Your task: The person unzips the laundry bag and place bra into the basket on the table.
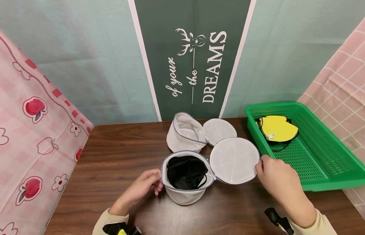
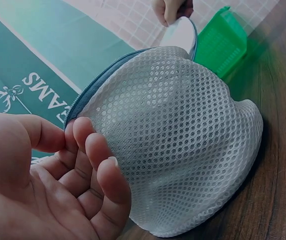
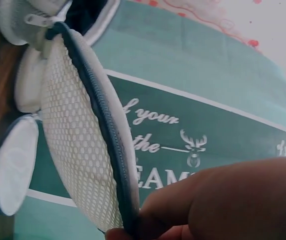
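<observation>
A white mesh laundry bag [image 1: 185, 196] stands on the table with its round zip lid [image 1: 234, 160] folded out to the right. Inside lies a bundle of black cloth [image 1: 186, 172] with a thin black cord. My left hand [image 1: 145, 183] pinches the bag's zip rim at the left side between thumb and index finger; in the left wrist view the mesh wall [image 2: 178, 130] bulges beside the other, curled fingers. With thumb and fingers, my right hand [image 1: 279, 178] pinches the lid's outer edge, and the lid's mesh [image 3: 80, 130] is stretched out from the zip pull [image 3: 37, 20].
Just behind stands a second white mesh bag [image 1: 177, 138], its lid [image 1: 220, 131] also folded open to the right. A green plastic basket [image 1: 332, 137] at the right holds yellow cloth [image 1: 277, 129] with black straps. Printed curtains [image 1: 91, 65] hang behind the table [image 1: 117, 147].
</observation>
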`<move>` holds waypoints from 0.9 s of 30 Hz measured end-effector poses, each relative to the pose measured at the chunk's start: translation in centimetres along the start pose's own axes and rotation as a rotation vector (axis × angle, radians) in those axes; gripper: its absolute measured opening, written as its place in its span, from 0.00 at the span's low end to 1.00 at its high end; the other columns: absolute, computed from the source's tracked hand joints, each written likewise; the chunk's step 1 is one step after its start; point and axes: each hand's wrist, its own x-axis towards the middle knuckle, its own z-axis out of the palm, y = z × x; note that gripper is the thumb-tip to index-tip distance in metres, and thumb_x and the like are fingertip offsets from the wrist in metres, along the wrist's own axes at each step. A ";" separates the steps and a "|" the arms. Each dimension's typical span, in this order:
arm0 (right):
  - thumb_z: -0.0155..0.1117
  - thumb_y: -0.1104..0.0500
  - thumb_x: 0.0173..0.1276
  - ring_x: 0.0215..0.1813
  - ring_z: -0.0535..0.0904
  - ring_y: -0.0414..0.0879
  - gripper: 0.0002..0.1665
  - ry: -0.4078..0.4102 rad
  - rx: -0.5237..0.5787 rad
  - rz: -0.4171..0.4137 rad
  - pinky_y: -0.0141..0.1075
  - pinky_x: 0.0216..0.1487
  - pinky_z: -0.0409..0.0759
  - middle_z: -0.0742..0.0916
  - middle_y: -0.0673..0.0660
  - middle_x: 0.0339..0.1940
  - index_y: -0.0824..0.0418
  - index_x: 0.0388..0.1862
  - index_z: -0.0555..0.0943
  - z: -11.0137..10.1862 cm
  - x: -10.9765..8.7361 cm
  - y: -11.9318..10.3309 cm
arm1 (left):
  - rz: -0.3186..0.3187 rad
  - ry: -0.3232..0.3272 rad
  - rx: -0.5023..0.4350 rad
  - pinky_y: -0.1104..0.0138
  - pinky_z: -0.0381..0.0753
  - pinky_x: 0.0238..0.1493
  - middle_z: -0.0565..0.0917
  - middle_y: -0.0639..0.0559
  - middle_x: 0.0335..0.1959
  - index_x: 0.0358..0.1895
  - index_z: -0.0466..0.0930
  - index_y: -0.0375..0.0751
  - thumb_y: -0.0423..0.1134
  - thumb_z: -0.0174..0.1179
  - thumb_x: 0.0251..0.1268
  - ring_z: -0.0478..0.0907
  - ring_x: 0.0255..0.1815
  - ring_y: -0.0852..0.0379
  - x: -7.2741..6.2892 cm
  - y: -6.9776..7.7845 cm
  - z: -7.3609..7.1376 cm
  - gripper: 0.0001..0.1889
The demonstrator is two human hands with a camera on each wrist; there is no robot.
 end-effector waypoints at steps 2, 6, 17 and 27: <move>0.52 0.63 0.68 0.14 0.67 0.53 0.18 0.001 -0.006 0.010 0.47 0.12 0.63 0.70 0.56 0.11 0.59 0.17 0.68 0.5 0.0 0.2 | -0.003 -0.002 0.002 0.73 0.76 0.29 0.75 0.53 0.25 0.37 0.60 0.13 0.32 0.42 0.79 0.73 0.26 0.62 0.1 -0.1 0.0 0.17; 0.52 0.65 0.68 0.13 0.65 0.52 0.19 -0.008 -0.011 0.021 0.46 0.12 0.62 0.69 0.56 0.11 0.59 0.15 0.67 1.4 -0.2 0.6 | -0.015 -0.002 0.009 0.73 0.76 0.29 0.75 0.53 0.25 0.37 0.60 0.13 0.31 0.42 0.79 0.73 0.26 0.62 0.1 -0.2 0.1 0.17; 0.51 0.65 0.66 0.14 0.69 0.53 0.18 -0.139 -0.013 0.057 0.48 0.13 0.66 0.72 0.58 0.11 0.60 0.14 0.68 4.2 -0.3 1.9 | -0.030 0.010 0.005 0.73 0.76 0.29 0.75 0.53 0.25 0.38 0.60 0.13 0.32 0.42 0.79 0.74 0.26 0.61 0.2 -0.2 0.2 0.17; 0.52 0.64 0.67 0.19 0.78 0.61 0.17 -0.285 -0.057 0.072 0.56 0.17 0.73 0.80 0.63 0.16 0.62 0.16 0.72 7.1 -0.1 2.6 | -0.015 0.007 -0.001 0.73 0.76 0.29 0.75 0.54 0.25 0.37 0.60 0.12 0.32 0.42 0.78 0.74 0.25 0.62 0.1 -0.3 0.4 0.18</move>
